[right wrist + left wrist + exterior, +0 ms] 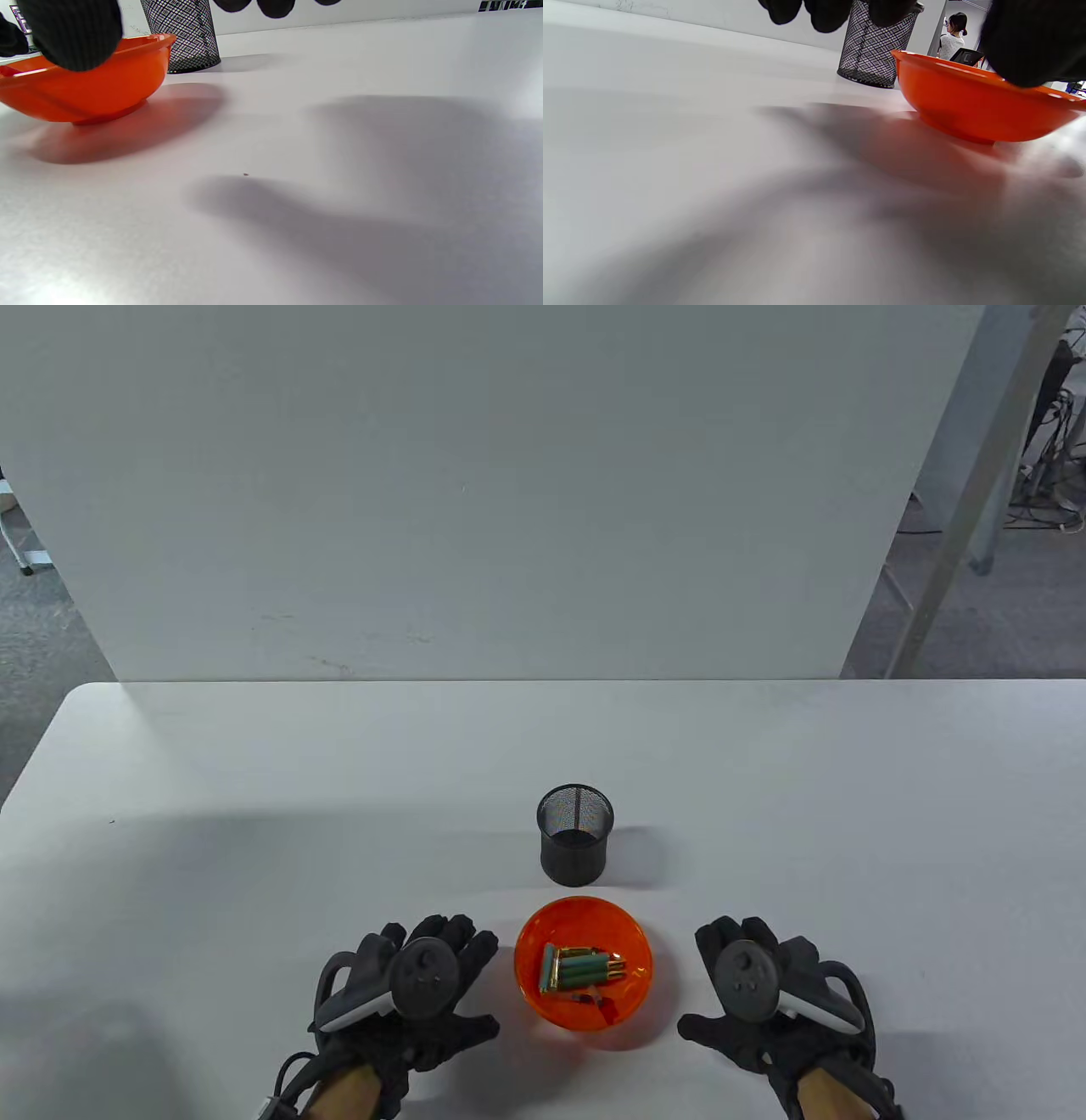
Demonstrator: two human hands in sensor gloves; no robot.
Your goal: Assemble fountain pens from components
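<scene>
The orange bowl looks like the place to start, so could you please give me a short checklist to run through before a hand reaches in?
1. Pen parts lie in the orange bowl: ok.
2. Left hand holds nothing, beside the bowl: ok.
3. Right hand holds nothing, beside the bowl: ok.
4. Mesh cup upright behind the bowl: ok.
5. Cup is empty: cannot tell.
6. Every kind of part is present: cannot tell, pieces overlap.

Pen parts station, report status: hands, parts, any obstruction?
Left hand and right hand open, holding nothing. Pen parts unassembled in orange bowl. Mesh cup behind; path unobstructed.
</scene>
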